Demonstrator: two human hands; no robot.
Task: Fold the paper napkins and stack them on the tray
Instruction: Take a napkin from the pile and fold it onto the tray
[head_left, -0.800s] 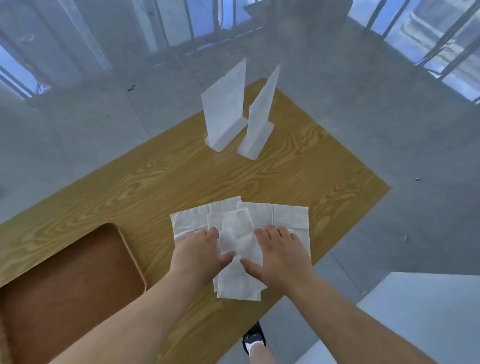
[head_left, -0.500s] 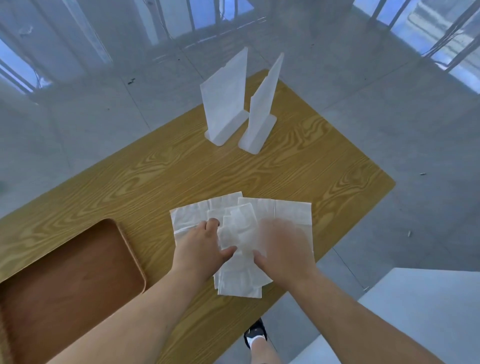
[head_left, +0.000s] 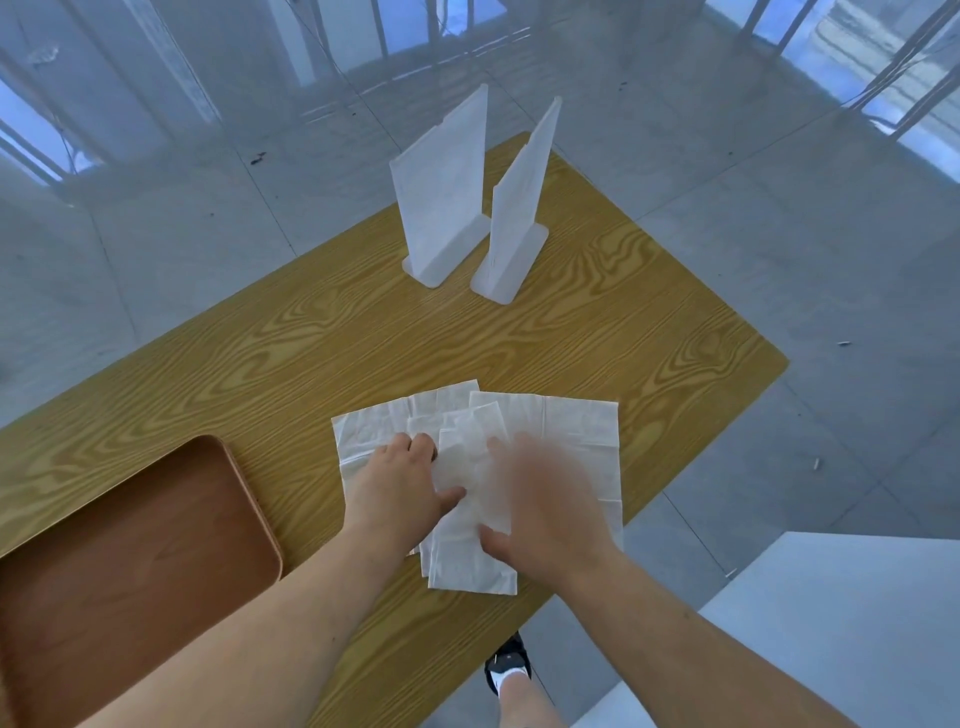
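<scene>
Several white paper napkins (head_left: 582, 431) lie overlapping near the table's front edge. A narrower folded napkin (head_left: 470, 556) lies on top of them in the middle. My left hand (head_left: 400, 488) presses down on the left side of the pile, its thumb stretched against the folded napkin. My right hand (head_left: 545, 504) lies over the folded napkin's right side with fingers spread, blurred by motion. The brown wooden tray (head_left: 249, 488) sits at the left with nothing visible in it; its near part is hidden by my left forearm.
Two white upright stands (head_left: 441, 208) (head_left: 519, 223) are at the back of the wooden table (head_left: 519, 338). The table's front edge runs just below the napkins, with grey floor and my shoe (head_left: 506, 670) beyond. A white surface (head_left: 831, 623) is at the lower right.
My right hand has slid over the folded napkin and is now blurred. My left hand has stayed pressing on the pile. The camera has tilted slightly.
</scene>
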